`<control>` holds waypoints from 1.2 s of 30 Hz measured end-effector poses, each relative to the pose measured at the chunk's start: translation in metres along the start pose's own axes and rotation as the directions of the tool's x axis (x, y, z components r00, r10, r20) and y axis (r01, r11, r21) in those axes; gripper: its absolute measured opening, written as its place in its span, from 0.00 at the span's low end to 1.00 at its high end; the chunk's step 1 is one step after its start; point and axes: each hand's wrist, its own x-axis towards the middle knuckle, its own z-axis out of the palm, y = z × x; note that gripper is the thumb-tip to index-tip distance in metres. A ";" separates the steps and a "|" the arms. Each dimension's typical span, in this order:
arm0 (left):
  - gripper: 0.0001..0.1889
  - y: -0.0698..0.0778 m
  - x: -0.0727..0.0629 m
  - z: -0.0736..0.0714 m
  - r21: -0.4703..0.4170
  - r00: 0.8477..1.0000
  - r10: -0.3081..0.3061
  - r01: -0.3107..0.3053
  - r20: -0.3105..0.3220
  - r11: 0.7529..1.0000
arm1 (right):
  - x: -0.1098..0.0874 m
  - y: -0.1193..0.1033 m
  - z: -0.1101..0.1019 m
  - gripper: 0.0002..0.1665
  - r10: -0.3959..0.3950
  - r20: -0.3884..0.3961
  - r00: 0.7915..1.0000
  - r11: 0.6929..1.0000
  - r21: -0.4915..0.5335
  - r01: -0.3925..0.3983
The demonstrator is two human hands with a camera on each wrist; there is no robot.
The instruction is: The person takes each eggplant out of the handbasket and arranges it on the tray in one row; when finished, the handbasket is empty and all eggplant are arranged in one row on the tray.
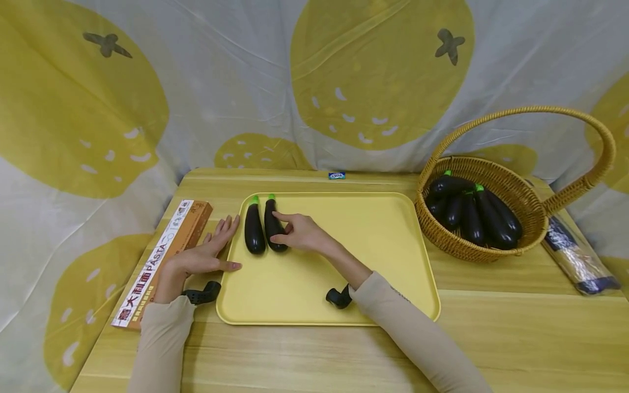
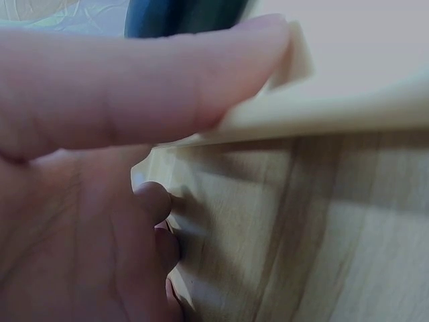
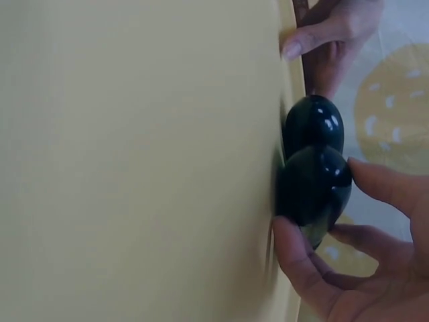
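"What finishes can I read from here?"
"I see glossy, smooth eggplants [image 1: 254, 232] and a matt, plastic-looking tray [image 1: 344, 262]."
"The rest?"
"I get a rough, woven basket [image 1: 484, 168], wood-grain table [image 1: 275, 355], creased cloth backdrop [image 1: 236, 82]."

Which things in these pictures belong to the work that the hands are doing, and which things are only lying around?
Probably part of the work:
yellow tray
right hand, gripping one eggplant
second eggplant beside it
left hand, at the tray's edge
basket of more eggplants

Apparently only lying around:
pasta box
small blue packet behind the tray
shiny packet beside the basket
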 end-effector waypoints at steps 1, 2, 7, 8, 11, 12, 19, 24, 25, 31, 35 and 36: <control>0.61 0.000 0.000 0.000 0.002 1.000 0.000 0.000 0.000 1.000 | 0.000 0.000 0.000 0.43 -0.004 0.002 1.000 1.000 -0.005 0.004; 0.61 0.000 0.000 0.000 0.003 1.000 -0.001 0.001 0.000 1.000 | 0.000 0.000 0.000 0.43 -0.007 0.004 1.000 1.000 -0.008 0.007; 0.61 0.000 0.000 0.000 0.004 1.000 -0.002 0.002 0.002 1.000 | -0.001 0.000 -0.002 0.43 -0.004 0.012 1.000 1.000 -0.024 0.004; 0.61 0.000 0.001 0.000 0.004 1.000 -0.002 0.002 0.003 1.000 | -0.002 0.001 -0.003 0.43 -0.001 0.013 1.000 1.000 -0.027 0.001; 0.61 0.000 0.001 0.000 0.008 1.000 -0.002 0.002 0.002 1.000 | -0.003 0.001 -0.006 0.43 0.002 0.012 1.000 0.999 -0.041 -0.001; 0.61 0.000 0.001 0.000 0.009 1.000 -0.001 0.001 0.002 1.000 | -0.004 0.001 -0.006 0.43 0.002 0.012 1.000 0.999 -0.047 -0.001; 0.61 -0.001 0.000 0.000 0.007 1.000 0.001 -0.001 0.002 1.000 | -0.008 0.003 -0.010 0.42 -0.004 0.012 1.000 0.998 -0.067 0.005; 0.61 0.000 0.001 0.001 0.007 1.000 0.005 -0.005 0.003 1.000 | -0.014 0.007 -0.015 0.42 -0.023 0.007 1.000 0.997 -0.071 0.023; 0.61 0.000 0.001 0.001 0.007 1.000 0.007 -0.007 0.003 1.000 | -0.016 0.008 -0.017 0.43 -0.030 0.006 1.000 0.997 -0.072 0.030; 0.61 0.000 -0.001 0.000 0.004 1.000 0.019 -0.019 0.001 1.000 | -0.037 0.013 -0.042 0.43 -0.067 0.005 0.998 0.995 -0.069 0.067; 0.60 -0.002 -0.001 0.000 0.012 1.000 0.021 -0.021 0.000 1.000 | -0.061 0.019 -0.066 0.41 -0.088 -0.020 0.996 0.995 -0.050 0.087; 0.60 -0.002 -0.001 0.000 0.014 1.000 0.021 -0.021 -0.001 1.000 | -0.067 0.021 -0.072 0.41 -0.088 -0.029 0.996 0.995 -0.046 0.087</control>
